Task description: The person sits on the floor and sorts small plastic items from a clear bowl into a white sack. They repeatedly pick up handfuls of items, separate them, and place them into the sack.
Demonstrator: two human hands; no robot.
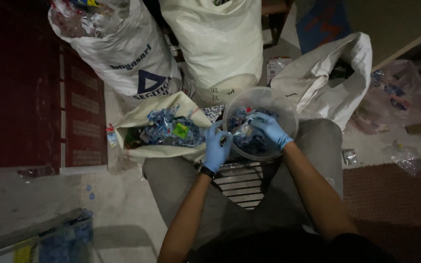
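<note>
A round clear plastic bowl (288,104) is seen resting on the lap of a seated person, with its rim reaching from the knees at 12 o'clock back toward the slatted stool seat (237,181) at 6 o'clock. The bowl is crowded on most sides: a low open sack (144,117) filled with blue plastic scraps lies just beside it at 9 o'clock, two tall white sacks (220,44) stand close at 11 and 12 o'clock, and a slumped white sack (332,83) lies near at 2 o'clock. Open floor is found only well apart from the bowl, at 8 o'clock on the bare concrete (49,195) and at 4 o'clock on the brown mat (395,199).

The left hand (216,146), in a blue glove, is placed at the bowl's 8 o'clock edge, its fingers curled against the rim; whether the rim is actually pinched cannot be told. The right hand (270,129), also gloved in blue, is reached into the bowl from 4 o'clock, and its fingers are closed on a small clear plastic piece (246,127) with a red spot near its top. The piece is held above the blue scraps (254,143) in the bowl, between the two hands. Its long axis appears to run from 6 to 12 o'clock, though its outline is too dim for certainty.
</note>
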